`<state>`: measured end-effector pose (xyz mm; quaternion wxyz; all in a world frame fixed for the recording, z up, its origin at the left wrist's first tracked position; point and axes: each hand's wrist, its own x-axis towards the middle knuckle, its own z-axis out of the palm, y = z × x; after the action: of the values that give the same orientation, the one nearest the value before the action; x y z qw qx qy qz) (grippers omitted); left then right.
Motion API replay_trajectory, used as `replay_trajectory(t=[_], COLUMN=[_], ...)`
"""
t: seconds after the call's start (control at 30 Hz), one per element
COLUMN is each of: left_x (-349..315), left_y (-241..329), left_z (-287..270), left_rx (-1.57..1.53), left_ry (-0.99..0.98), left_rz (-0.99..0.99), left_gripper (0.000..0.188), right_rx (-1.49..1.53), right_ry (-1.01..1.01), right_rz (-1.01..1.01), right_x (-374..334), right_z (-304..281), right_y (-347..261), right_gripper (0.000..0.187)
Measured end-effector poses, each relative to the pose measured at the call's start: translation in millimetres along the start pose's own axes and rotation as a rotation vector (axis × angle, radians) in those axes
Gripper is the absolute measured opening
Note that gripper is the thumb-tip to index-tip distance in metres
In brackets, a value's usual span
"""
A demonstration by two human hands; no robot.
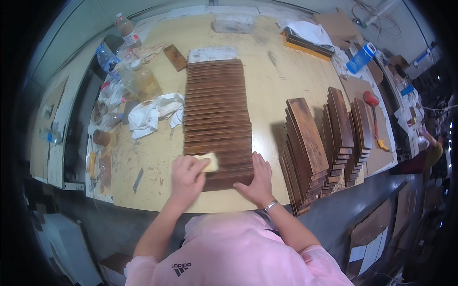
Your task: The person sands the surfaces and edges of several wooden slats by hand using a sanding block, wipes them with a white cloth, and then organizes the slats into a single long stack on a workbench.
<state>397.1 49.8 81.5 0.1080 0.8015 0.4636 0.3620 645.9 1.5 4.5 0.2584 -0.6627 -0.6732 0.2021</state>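
Observation:
A long row of overlapping dark brown wooden boards [217, 109] runs away from me down the middle of the table. My left hand [187, 178] is closed around a pale yellow sponge [212, 164], which rests on the boards near the left side of the row's near end. My right hand [258, 183] lies against the near right corner of the row, thumb and fingers apart, with the thumb at the front edge. A white folded cloth or pad [213, 54] sits at the row's far end.
Stepped stacks of brown boards [309, 138] stand at the right, near a red-headed tool [370, 98]. On the left are a crumpled white cloth [155, 113], a jug of yellowish liquid [143, 85], bottles [126, 29] and a loose board [175, 57]. A blue bottle [361, 58] stands far right.

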Motion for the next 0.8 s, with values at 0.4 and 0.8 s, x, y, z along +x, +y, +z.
replay_trajectory(t=[0.4,0.8], left_x=[26,24], left_y=[50,45], left_z=[67,55], left_rx=[0.002,0.118], left_ry=[-0.228,-0.22], left_rz=[0.189,0.132], left_gripper=[0.03,0.035], right_rx=[0.062,0.091], right_ry=[-0.038,-0.046], right_rz=[0.005,0.003], right_x=[1,2], right_z=[-3,0], right_y=[8,16], right_gripper=[0.113,0.116])
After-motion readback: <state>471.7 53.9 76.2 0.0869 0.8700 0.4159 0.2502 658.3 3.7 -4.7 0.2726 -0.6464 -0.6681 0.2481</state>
